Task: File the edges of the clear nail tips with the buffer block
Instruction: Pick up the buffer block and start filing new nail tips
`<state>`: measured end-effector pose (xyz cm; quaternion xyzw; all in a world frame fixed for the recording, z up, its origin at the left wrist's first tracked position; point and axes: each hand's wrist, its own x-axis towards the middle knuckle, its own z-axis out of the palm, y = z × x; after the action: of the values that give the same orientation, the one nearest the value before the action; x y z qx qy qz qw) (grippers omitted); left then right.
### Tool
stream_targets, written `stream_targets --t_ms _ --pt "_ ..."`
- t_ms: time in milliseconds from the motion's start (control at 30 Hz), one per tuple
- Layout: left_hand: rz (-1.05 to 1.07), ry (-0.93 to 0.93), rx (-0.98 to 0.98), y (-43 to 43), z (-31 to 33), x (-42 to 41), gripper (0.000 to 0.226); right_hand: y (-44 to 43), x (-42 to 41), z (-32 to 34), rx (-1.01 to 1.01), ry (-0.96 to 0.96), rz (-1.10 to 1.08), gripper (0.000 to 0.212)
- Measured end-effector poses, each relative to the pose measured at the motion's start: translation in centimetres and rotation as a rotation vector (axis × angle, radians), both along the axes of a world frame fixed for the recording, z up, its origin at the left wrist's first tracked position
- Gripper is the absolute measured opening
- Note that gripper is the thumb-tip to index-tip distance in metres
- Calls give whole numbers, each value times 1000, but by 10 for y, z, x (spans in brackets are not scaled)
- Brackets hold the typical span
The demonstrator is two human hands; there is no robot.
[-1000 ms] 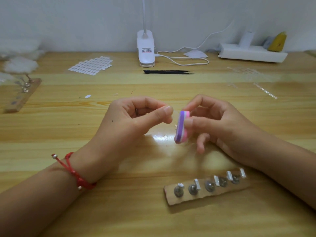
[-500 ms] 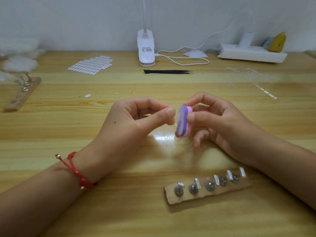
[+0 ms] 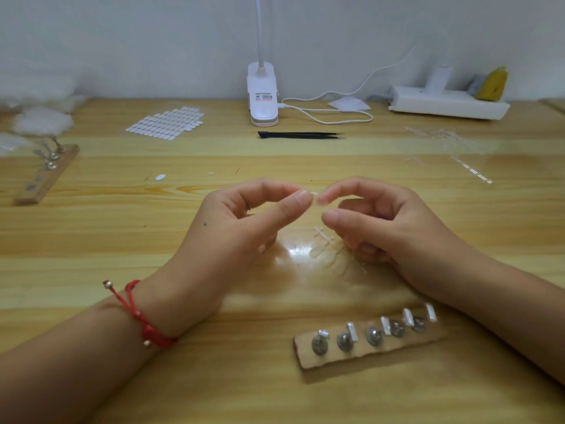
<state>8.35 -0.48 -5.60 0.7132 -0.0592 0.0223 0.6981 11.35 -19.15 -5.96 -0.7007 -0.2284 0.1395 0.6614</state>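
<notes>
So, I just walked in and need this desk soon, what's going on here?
A person at a wooden table is working on clear nail tips. The left hand pinches one clear nail tip between thumb and forefinger. The right hand touches it with its forefinger; whether it grips too is unclear. More clear tips lie on the table beneath the hands. No buffer block is in view, so no filing is under way at this moment.
</notes>
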Motion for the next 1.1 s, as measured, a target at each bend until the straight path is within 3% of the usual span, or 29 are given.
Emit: stream_targets --t_ms 167,300,467,633,900,1000,1100 --pt "-89 -13 -6 -2 1 -2 20 0 3 -2 12 41 -92 21" --pt "-136 -72 113 -4 -1 -5 12 0 3 -2 -8 40 -76 24" --pt "40 -584 651 3 -3 -4 16 -1 3 -2 -41 44 -22 23" --pt "86 -783 690 6 -2 -5 15 0 1 0 -71 17 -7 27" --pt "91 -740 701 4 4 -10 17 0 -1 -2 -83 -26 -17 28" --pt "78 -602 605 3 11 -12 20 0 -1 -2 -43 -6 -14 30" --pt "45 -446 503 6 16 -16 22 0 2 -2 29 59 -19 46"
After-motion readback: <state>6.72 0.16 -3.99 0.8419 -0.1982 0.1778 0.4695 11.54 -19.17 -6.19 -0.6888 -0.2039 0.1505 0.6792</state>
